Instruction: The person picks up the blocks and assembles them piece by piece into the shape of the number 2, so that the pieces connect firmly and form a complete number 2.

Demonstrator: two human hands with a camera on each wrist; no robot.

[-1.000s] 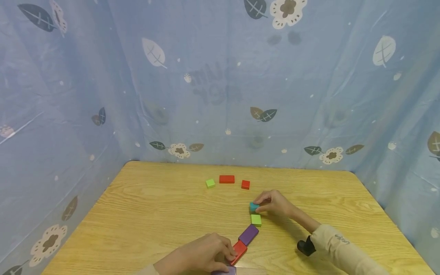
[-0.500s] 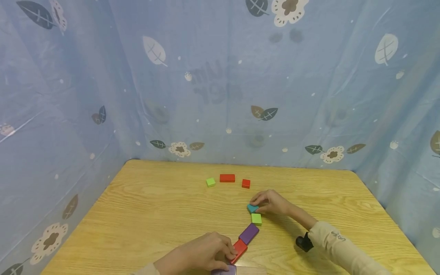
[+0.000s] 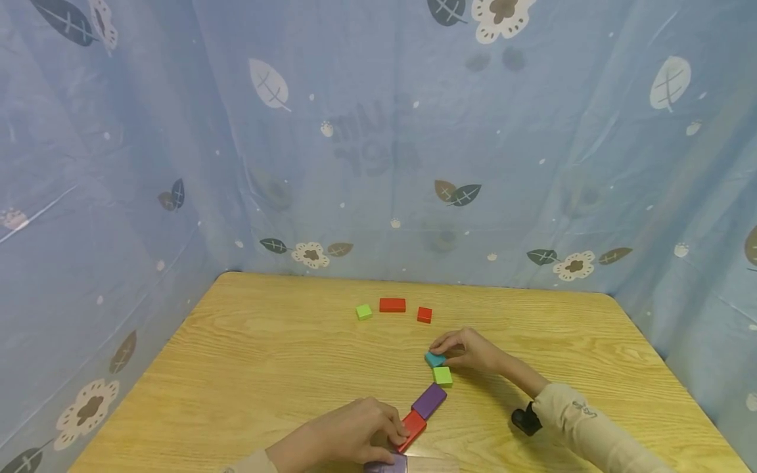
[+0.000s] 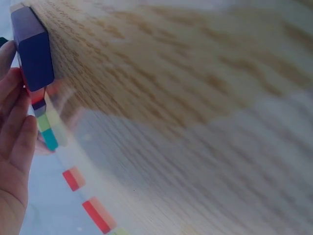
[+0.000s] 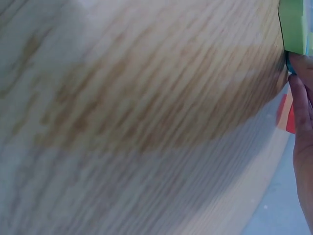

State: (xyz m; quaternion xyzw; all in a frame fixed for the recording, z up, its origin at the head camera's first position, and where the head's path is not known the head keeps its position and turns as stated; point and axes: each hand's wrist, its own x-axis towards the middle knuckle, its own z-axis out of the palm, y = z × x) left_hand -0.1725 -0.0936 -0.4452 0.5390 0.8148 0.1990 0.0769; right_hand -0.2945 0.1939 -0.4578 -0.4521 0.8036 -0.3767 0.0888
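Blue curtain (image 3: 355, 217), leaf prints (image 3: 269, 83), flower prints (image 3: 310, 255), hanging behind and beside wood-grain table (image 3: 266, 348).

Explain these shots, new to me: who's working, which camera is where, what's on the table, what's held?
No robot: a person works bare-handed. The wide picture is from a camera on the head; the tilted close-ups are from cameras on each wrist.

On the wooden table, a bending row of blocks runs away from the person: near purple block, near red block, far purple block, near green block, teal block. Beyond lie a small red block, long red block and far green block.

The right hand pinches the teal block. The left hand touches the near red block with its fingers, the near purple block with its thumb.
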